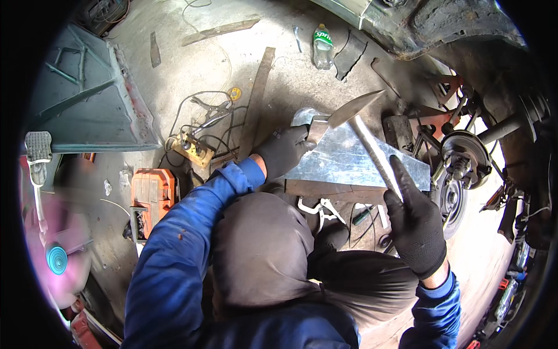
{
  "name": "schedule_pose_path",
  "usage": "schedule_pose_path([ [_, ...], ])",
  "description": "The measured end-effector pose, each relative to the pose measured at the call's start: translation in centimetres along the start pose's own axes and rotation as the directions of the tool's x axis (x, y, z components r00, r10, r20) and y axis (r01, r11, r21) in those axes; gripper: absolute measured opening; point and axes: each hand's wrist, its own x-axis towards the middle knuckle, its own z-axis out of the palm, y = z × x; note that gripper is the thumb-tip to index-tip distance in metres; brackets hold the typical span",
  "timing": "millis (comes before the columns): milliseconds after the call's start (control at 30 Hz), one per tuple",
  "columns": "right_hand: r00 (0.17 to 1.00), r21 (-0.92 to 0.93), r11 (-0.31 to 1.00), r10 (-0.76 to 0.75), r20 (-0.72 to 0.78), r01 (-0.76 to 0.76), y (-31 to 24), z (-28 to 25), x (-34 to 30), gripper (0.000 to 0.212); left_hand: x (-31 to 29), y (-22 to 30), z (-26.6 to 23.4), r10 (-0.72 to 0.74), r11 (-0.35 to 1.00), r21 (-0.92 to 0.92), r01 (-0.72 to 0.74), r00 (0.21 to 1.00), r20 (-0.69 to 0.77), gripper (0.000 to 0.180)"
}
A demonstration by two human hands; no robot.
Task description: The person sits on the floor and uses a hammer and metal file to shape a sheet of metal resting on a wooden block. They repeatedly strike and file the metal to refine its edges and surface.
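My right hand [415, 224], in a black knit glove, is closed round the silver handle of a hammer [375, 152]. The hammer's long, pointed head hangs over the upper part of a shiny sheet of metal [354, 160]. My left hand [285, 152], also gloved in black, grips a small flat metal piece [317, 130] at the sheet's left side. One end of that piece lies close to the hammer head; whether they touch I cannot tell. Under the sheet's near edge runs a brown bar [331, 189], just beyond my knees.
White-handled locking pliers [322, 209] lie near my knees. Left are an orange toolbox [154, 195], a power strip [195, 150] with cables, a blurred pink fan [58, 250] and a green panel [81, 116]. A wheel hub [462, 160] stands right; a bottle [322, 47] stands far.
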Motion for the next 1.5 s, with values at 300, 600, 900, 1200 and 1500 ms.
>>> schedule_pose_path([
  [300,0.959,0.193,0.941,0.284,-0.005,-0.278,2.2,0.9,-1.8,0.054,-0.5,-1.4,0.5,-0.022,0.989,-0.144,0.016,0.999,-0.039,0.033],
  [600,0.828,0.414,0.899,0.118,-0.548,0.145,-1.2,-4.0,-0.7,0.045,0.3,-0.4,0.6,-0.057,0.997,0.058,0.056,0.998,0.027,0.039],
  [900,1.000,-0.006,1.000,-0.011,0.015,0.011,0.2,0.8,-1.4,0.054,-0.2,-1.3,0.9,-0.079,0.993,0.085,0.081,0.997,-0.020,0.037],
  [1200,0.927,0.381,0.925,0.135,-0.350,0.009,-1.5,-4.0,-1.0,0.058,-0.2,-0.2,0.8,-0.040,0.996,0.080,0.041,0.999,-0.010,0.036],
  [1500,0.998,0.043,0.997,-0.057,0.004,0.057,-0.4,-1.7,-0.1,0.046,0.9,0.6,1.3,-0.004,0.988,0.157,-0.002,0.999,0.037,0.034],
])
